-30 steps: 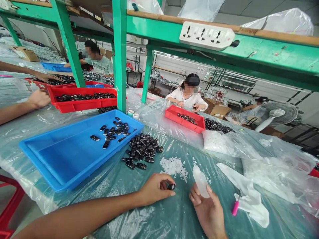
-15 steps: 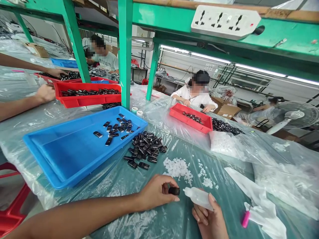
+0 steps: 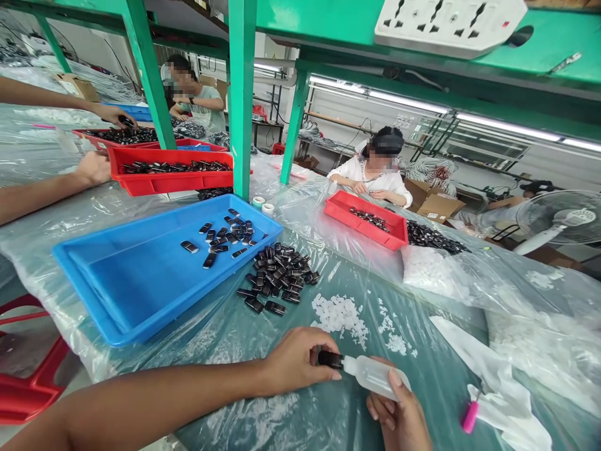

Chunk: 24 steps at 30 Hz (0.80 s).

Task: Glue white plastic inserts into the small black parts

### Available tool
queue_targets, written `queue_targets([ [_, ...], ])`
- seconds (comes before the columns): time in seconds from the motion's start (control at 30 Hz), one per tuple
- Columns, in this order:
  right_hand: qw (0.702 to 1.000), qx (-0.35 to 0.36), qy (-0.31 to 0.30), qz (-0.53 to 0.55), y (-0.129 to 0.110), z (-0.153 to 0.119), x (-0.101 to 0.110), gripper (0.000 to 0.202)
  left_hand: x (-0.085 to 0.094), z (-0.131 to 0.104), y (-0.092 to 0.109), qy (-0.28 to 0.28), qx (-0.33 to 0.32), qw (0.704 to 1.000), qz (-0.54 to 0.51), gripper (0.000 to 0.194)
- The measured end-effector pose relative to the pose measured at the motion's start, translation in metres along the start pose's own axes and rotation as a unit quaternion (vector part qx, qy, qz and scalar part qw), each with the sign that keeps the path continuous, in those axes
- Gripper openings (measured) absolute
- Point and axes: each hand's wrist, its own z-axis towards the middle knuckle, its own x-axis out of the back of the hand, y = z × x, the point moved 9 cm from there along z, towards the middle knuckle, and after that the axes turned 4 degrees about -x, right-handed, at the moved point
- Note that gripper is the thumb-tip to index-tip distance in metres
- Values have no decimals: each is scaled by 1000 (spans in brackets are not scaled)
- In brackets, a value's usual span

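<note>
Between its thumb and fingers, my left hand (image 3: pixel 300 360) pinches a small black piece (image 3: pixel 330 359). My right hand (image 3: pixel 399 401) is closed round a translucent white bottle (image 3: pixel 378 376), whose nozzle meets the right end of the black piece. Just beyond my hands lie small white bits (image 3: pixel 340 316). A heap of black pieces (image 3: pixel 279 272) is beside the blue tray (image 3: pixel 117 335), which holds several more of them.
Red trays (image 3: pixel 173 181) stand at the left near another person's hands (image 3: pixel 94 168). A further red tray (image 3: pixel 366 232) is before a person in white. A pink-handled tool (image 3: pixel 470 417) lies right by white cloth (image 3: pixel 511 401). Green posts (image 3: pixel 243 100) rise behind.
The bottle in my right hand has moved left against the black piece, closing the gap between them. The whole view has shifted slightly.
</note>
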Motion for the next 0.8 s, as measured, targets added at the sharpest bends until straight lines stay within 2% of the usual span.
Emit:
queue_targets([
  [0.2, 996, -17, 58, -71, -8, -12, -1, 49, -1, 1, 0, -14, 6, 1000, 13, 29],
  [0.37, 985, 30, 99, -141, -22, -21, -1, 51, -2, 1, 0, -23, 7, 1000, 13, 29],
  [0.57, 966, 84, 116, -214, -31, -26, 2, 55, -2, 0, 1, -19, 8, 1000, 17, 29],
  [0.8, 963, 115, 118, -215, -35, -29, 2, 49, -2, 1, -1, -23, 9, 1000, -4, 30],
])
